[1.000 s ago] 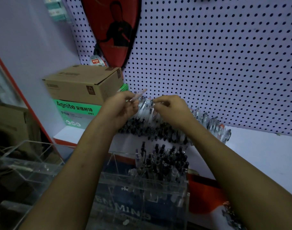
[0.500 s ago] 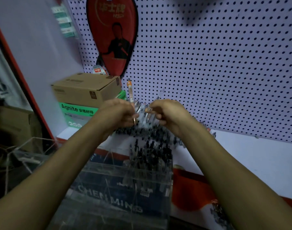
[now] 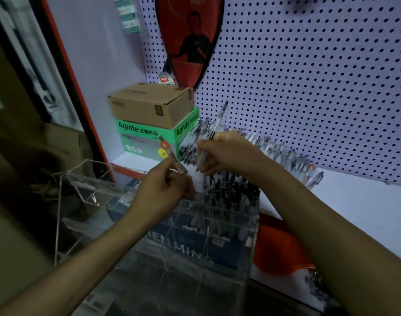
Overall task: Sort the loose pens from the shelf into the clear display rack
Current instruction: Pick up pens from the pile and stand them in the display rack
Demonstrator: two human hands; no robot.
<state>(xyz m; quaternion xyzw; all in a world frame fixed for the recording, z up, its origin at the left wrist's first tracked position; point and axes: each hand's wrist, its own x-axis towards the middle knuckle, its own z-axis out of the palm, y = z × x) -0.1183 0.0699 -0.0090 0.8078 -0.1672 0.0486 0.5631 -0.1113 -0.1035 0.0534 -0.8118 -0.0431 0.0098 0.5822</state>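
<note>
— Hands first: what does each one hold?

— Left hand [image 3: 163,190] has its fingers curled round a clear pen with an orange label [image 3: 169,153], which slants up and to the left above the clear acrylic display rack [image 3: 217,258]. Right hand [image 3: 224,153] pinches a clear ballpoint pen with a dark cap [image 3: 214,131]; that one stands nearly upright, cap end toward the white pegboard wall with dark holes [image 3: 308,87].

— And the loose pens?

— A long heap of clear loose pens [image 3: 281,151] lies on the white shelf [image 3: 365,206] along the foot of the pegboard, just behind the right hand. More dark-capped pens [image 3: 229,197] stand upright in the rack's back compartments, right under both hands.

— What else is nearby?

— At the shelf's left end a brown cardboard box [image 3: 149,106] sits on a green and white box printed "Agnite" [image 3: 140,137]. A red racket-shaped cover [image 3: 190,37] hangs on the pegboard above them.
</note>
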